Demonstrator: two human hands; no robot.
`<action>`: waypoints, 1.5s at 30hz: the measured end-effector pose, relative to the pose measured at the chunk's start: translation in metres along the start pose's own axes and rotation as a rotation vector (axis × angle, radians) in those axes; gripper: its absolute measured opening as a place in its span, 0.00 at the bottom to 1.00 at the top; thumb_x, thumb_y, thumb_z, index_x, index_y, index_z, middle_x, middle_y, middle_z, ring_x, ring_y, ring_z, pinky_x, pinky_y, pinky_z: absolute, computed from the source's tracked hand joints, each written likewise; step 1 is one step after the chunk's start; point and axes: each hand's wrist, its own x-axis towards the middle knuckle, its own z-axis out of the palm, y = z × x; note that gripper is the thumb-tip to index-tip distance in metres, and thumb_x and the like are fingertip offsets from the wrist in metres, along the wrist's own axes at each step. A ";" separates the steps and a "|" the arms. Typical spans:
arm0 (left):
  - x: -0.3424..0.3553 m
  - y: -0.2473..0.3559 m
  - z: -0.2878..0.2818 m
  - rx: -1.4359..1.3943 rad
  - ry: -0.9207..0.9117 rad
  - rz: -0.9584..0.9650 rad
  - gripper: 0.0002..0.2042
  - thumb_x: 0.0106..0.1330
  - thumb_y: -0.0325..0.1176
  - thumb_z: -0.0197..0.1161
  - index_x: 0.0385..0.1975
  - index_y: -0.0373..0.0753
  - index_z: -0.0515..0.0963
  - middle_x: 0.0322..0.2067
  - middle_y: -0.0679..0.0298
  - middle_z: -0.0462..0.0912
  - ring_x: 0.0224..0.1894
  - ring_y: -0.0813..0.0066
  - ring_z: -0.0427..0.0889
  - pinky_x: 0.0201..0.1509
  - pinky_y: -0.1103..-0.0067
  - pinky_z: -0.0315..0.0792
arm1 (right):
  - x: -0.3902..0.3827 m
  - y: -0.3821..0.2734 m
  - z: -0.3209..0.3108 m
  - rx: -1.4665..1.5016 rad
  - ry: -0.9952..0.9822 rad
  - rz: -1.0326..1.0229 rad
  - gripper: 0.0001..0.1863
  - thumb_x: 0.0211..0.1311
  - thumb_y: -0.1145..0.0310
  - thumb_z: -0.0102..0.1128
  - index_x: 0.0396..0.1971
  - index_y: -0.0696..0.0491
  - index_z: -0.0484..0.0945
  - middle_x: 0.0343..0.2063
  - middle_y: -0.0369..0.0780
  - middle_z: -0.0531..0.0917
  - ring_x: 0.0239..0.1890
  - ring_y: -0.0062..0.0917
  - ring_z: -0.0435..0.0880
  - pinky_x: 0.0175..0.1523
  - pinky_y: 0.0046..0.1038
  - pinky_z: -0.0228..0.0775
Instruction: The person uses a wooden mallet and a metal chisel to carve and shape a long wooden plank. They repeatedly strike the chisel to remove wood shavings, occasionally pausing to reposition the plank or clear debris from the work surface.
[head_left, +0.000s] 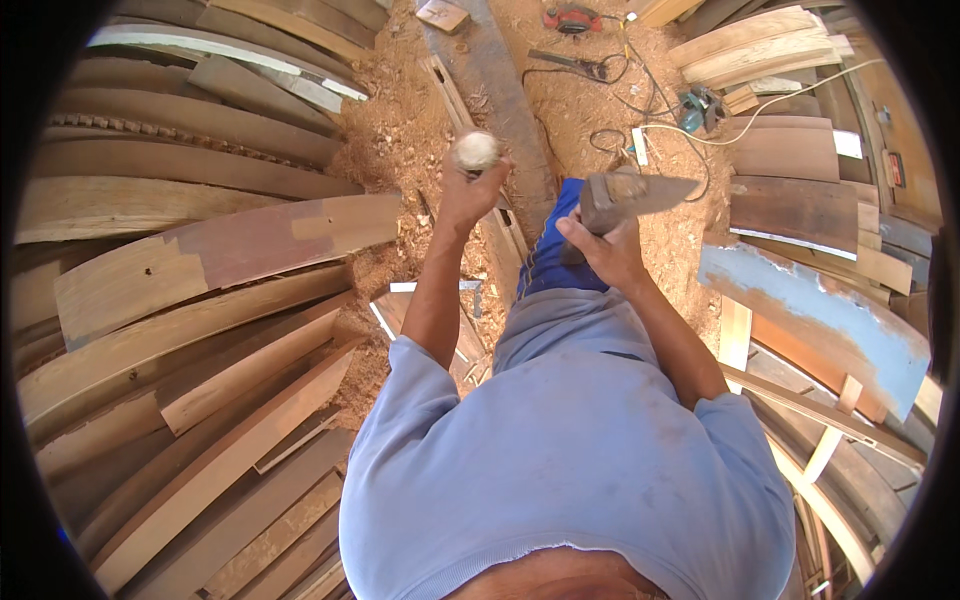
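My left hand (470,190) is closed on a round, pale object (476,151), its end facing up, above a narrow wooden piece with slots (509,230); whether it has a handle is hidden. My right hand (605,245) grips a dark, block-like tool (607,200) with a tan top and a flat, tapered part reaching right, slightly blurred. Beneath both hands a long weathered beam (500,90) runs away from me, beside my blue-clad leg.
Stacked planks (180,150) line the left side, and more boards (785,190) the right. Among the shavings on the ground lie a red power tool (572,20), a teal power tool (700,110), cords, a white power strip (640,147) and a metal square (478,300).
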 end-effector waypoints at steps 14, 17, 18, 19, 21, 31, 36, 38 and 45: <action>0.007 -0.034 0.039 0.329 -0.034 0.251 0.10 0.64 0.30 0.73 0.32 0.41 0.75 0.23 0.73 0.75 0.26 0.85 0.74 0.31 0.81 0.70 | -0.046 0.012 -0.019 0.041 0.099 -0.084 0.10 0.63 0.67 0.74 0.31 0.55 0.81 0.29 0.33 0.81 0.33 0.16 0.78 0.39 0.23 0.71; 0.012 -0.045 0.035 0.286 -0.057 0.235 0.10 0.64 0.29 0.72 0.32 0.41 0.75 0.23 0.73 0.75 0.25 0.85 0.74 0.29 0.81 0.70 | -0.043 0.011 -0.020 0.036 0.101 -0.115 0.11 0.62 0.66 0.74 0.33 0.56 0.81 0.28 0.33 0.82 0.33 0.17 0.79 0.40 0.24 0.72; 0.013 -0.046 0.036 0.251 -0.054 0.213 0.10 0.65 0.29 0.72 0.31 0.41 0.74 0.22 0.73 0.75 0.25 0.84 0.75 0.28 0.81 0.70 | -0.044 0.008 -0.020 0.035 0.102 -0.112 0.11 0.62 0.66 0.74 0.33 0.56 0.81 0.28 0.33 0.82 0.33 0.17 0.79 0.40 0.24 0.72; 0.013 -0.048 0.037 0.217 -0.050 0.192 0.10 0.65 0.29 0.72 0.31 0.41 0.74 0.22 0.73 0.75 0.24 0.84 0.75 0.27 0.81 0.70 | -0.043 0.007 -0.021 0.035 0.101 -0.110 0.11 0.62 0.66 0.74 0.33 0.56 0.81 0.28 0.33 0.82 0.33 0.17 0.80 0.40 0.24 0.73; 0.016 -0.049 0.032 0.291 -0.055 0.223 0.09 0.65 0.29 0.72 0.31 0.41 0.74 0.21 0.73 0.75 0.23 0.84 0.75 0.27 0.81 0.71 | -0.044 0.006 -0.019 0.023 0.111 -0.097 0.11 0.62 0.66 0.74 0.33 0.56 0.81 0.28 0.34 0.82 0.33 0.17 0.80 0.40 0.25 0.73; 0.017 -0.049 0.028 0.290 -0.086 0.229 0.08 0.64 0.27 0.71 0.31 0.40 0.76 0.22 0.71 0.77 0.24 0.83 0.79 0.26 0.80 0.74 | -0.033 0.012 -0.019 -0.001 0.095 -0.088 0.11 0.63 0.66 0.74 0.33 0.57 0.81 0.28 0.34 0.83 0.33 0.18 0.80 0.40 0.24 0.73; 0.014 -0.051 0.027 0.254 -0.173 0.170 0.08 0.63 0.25 0.70 0.31 0.40 0.75 0.24 0.71 0.76 0.25 0.83 0.77 0.29 0.80 0.74 | -0.031 0.000 -0.024 -0.022 0.130 -0.096 0.12 0.63 0.65 0.74 0.32 0.57 0.82 0.27 0.34 0.83 0.31 0.18 0.79 0.38 0.24 0.72; 0.014 -0.048 0.028 0.255 -0.178 0.199 0.08 0.62 0.26 0.71 0.31 0.40 0.76 0.25 0.70 0.76 0.27 0.82 0.76 0.31 0.79 0.73 | -0.027 -0.018 -0.029 -0.038 0.177 -0.130 0.12 0.62 0.65 0.75 0.32 0.57 0.82 0.26 0.34 0.83 0.30 0.18 0.79 0.37 0.25 0.72; -0.001 -0.039 0.018 0.236 -0.142 0.184 0.07 0.59 0.27 0.71 0.32 0.39 0.77 0.24 0.69 0.77 0.29 0.81 0.75 0.34 0.78 0.72 | -0.001 -0.103 -0.019 -0.109 0.286 -0.356 0.14 0.62 0.63 0.74 0.36 0.60 0.83 0.27 0.37 0.85 0.29 0.22 0.82 0.37 0.29 0.75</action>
